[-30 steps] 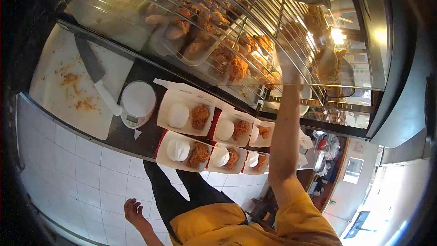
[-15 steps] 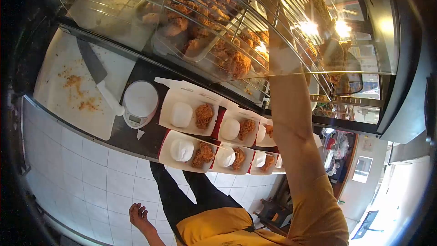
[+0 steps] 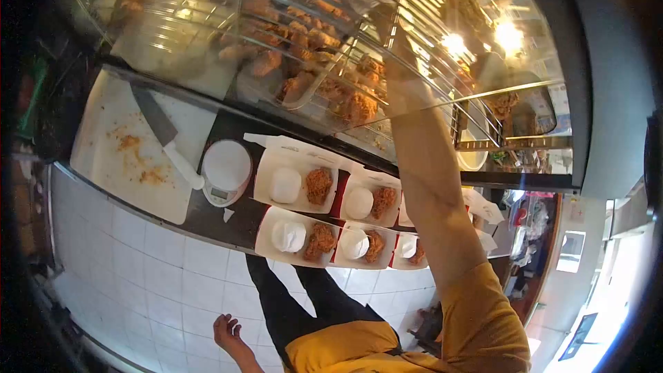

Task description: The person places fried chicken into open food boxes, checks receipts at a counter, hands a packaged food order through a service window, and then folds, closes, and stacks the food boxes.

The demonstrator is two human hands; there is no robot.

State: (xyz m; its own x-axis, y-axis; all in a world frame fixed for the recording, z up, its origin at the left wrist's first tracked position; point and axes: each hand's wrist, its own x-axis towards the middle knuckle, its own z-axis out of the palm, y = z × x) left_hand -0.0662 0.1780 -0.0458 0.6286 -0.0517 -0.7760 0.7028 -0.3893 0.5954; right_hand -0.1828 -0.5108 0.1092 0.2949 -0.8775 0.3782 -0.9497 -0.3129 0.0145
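My right arm reaches up through the display case, and my right hand (image 3: 384,19) is behind the glass and wire rack (image 3: 428,34), near fried chicken pieces (image 3: 297,34). Its fingers are blurred and partly covered, so I cannot tell what they hold. Low on the left, my left hand (image 3: 226,330) hangs over the floor with loosely curled fingers apart and nothing in it. Open boxes (image 3: 266,186) stand in two rows on the counter. Each of the nearer ones holds a white wrapped mound (image 3: 285,185) beside a fried chicken piece (image 3: 318,186). My arm hides part of the rows.
Left of the boxes stands a small white scale (image 3: 226,166). A knife (image 3: 166,135) lies on a white cutting board (image 3: 103,179) scattered with crumbs. Bright lamps (image 3: 508,36) shine inside the case. White tiles (image 3: 159,283) cover the floor.
The camera view has shifted, so the counter appears further right and lower. My right arm has moved left within the case. My left hand still hangs low and empty.
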